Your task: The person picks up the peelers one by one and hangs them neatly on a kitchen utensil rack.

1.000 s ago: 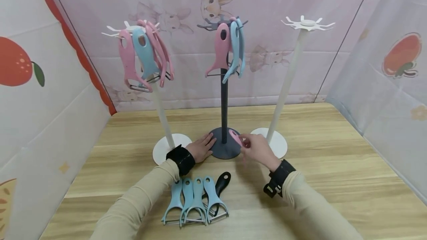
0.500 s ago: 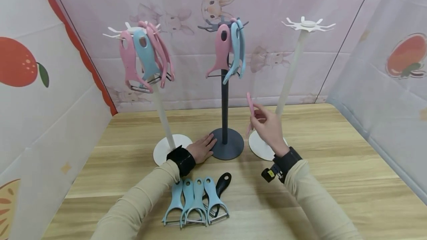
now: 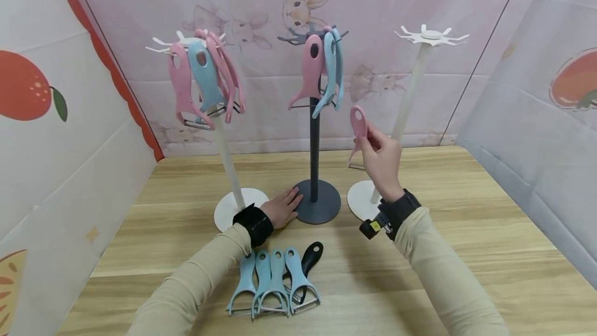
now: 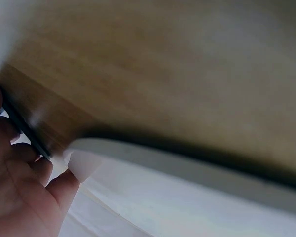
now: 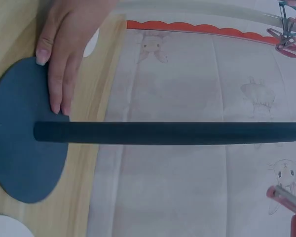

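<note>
My right hand (image 3: 382,162) pinches a pink peeler (image 3: 358,122) by its handle, raised between the dark stand and the right white stand, hole end up and blade down. In the right wrist view only an end of that peeler (image 5: 286,200) shows at the lower right. My left hand (image 3: 280,208) lies flat, its straight fingers resting on the round base of the dark grey stand (image 3: 322,211). From that stand's hooks hang a pink peeler (image 3: 311,69) and blue peelers (image 3: 330,66). In the left wrist view my left hand (image 4: 24,192) touches the dark base's edge.
The left white stand (image 3: 226,165) carries pink peelers (image 3: 181,79) and a blue peeler (image 3: 205,74). Bare hooks top the right white stand (image 3: 410,87). On the wooden table (image 3: 466,253) near the front lie several blue peelers (image 3: 276,274) and a black peeler (image 3: 311,255).
My right hand has lifted the pink peeler from beside the dark base up and to the right, turning it upright. The left hand stays on the base.
</note>
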Tool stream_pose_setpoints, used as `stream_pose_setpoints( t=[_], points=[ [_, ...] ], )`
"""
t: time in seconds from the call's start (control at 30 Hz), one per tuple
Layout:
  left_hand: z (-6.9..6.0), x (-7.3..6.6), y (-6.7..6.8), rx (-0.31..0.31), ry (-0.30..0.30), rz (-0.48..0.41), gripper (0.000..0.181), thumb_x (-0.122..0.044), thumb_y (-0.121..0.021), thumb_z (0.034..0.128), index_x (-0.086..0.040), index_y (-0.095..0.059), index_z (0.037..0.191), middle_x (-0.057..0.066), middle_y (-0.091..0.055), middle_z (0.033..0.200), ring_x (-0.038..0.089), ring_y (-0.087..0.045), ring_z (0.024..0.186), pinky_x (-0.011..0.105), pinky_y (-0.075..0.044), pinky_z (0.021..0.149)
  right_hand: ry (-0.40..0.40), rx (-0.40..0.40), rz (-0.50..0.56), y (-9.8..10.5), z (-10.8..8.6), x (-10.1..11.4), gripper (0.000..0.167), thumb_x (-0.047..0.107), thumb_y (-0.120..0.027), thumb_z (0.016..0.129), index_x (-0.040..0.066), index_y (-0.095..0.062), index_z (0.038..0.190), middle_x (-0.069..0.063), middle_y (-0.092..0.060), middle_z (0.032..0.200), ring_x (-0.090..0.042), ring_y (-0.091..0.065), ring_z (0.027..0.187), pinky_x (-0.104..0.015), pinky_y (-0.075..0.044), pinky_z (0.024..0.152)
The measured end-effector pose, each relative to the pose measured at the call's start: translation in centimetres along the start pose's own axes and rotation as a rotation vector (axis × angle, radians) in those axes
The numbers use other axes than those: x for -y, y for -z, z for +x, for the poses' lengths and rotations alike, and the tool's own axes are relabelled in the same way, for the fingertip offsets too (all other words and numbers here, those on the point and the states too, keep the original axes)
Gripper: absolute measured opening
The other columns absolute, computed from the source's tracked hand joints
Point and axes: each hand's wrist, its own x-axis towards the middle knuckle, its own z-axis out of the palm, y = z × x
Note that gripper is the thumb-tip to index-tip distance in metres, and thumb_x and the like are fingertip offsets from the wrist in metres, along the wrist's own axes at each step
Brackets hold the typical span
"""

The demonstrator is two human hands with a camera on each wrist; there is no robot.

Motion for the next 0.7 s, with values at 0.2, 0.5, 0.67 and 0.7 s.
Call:
stream_pose_setpoints(
  t=[0.2, 0.5, 0.67, 0.7],
  points=[
    [0.1, 0.0, 0.0, 0.004, -0.001, -0.003, 0.052, -0.030, -0.036, 0.0989, -0.008, -0.024, 0.145, 0.012, -0.014, 0.151, 0.024, -0.012, 0.137, 0.035, -0.023, 0.107, 0.022, -0.047, -0.006, -0.6, 1.8, 0.5, 0.029, -0.001, -0.055, 0.087, -0.005, -0.060, 0.115, -0.022, -0.065, 0.097, -0.027, -0.063, 0.078, -0.010, -0.046, 0.065],
    [-0.7, -0.4, 1.2, 0.024, -0.017, -0.022, 0.052, -0.030, -0.036, 0.0990, -0.006, -0.024, 0.144, 0.014, -0.015, 0.150, 0.026, -0.012, 0.137, 0.035, -0.022, 0.107, 0.056, -0.075, -0.048, -1.9, 5.6, 1.7, 0.030, 0.009, -0.055, 0.090, 0.008, -0.061, 0.120, -0.013, -0.067, 0.101, -0.019, -0.064, 0.081, -0.020, -0.051, 0.069],
    [-1.0, -0.7, 1.6, 0.039, -0.004, -0.032, 0.051, -0.028, -0.035, 0.0995, -0.007, -0.023, 0.144, 0.013, -0.015, 0.150, 0.025, -0.013, 0.137, 0.033, -0.021, 0.107, 0.106, -0.115, -0.047, -2.6, 7.5, 2.2, 0.027, 0.010, -0.055, 0.090, 0.006, -0.063, 0.115, -0.016, -0.068, 0.090, -0.018, -0.063, 0.074, -0.016, -0.050, 0.063],
    [-0.9, -0.7, 1.6, 0.038, -0.003, -0.037, 0.051, -0.028, -0.035, 0.0995, -0.007, -0.023, 0.144, 0.013, -0.014, 0.150, 0.024, -0.012, 0.137, 0.033, -0.021, 0.107, 0.107, -0.120, -0.059, -2.6, 7.8, 2.3, 0.026, 0.010, -0.056, 0.090, 0.006, -0.064, 0.115, -0.016, -0.068, 0.089, -0.016, -0.062, 0.073, -0.015, -0.049, 0.063]
  ],
)
